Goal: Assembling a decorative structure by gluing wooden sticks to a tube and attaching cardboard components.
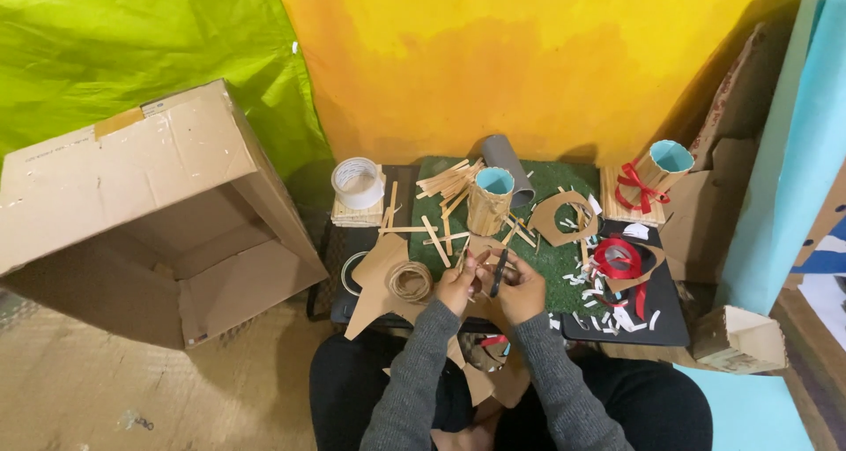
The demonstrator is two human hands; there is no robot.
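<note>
Far left, a big cardboard box (150, 213) lies open on its side; next a roll of clear tape (357, 182) sits on a wooden block, a twine coil (410, 281) nearer the body. Centre now — the left hand (456, 285) is curled, fingers pinching thin wooden sticks (477, 266) just above the table edge. The right hand (522, 294) is closed round black scissors (499, 273), right against those sticks. Behind stands a stick-clad cup (489, 202); further right, red ribbon (617, 257) — then a second, ribbon-tied cup (656, 171).
</note>
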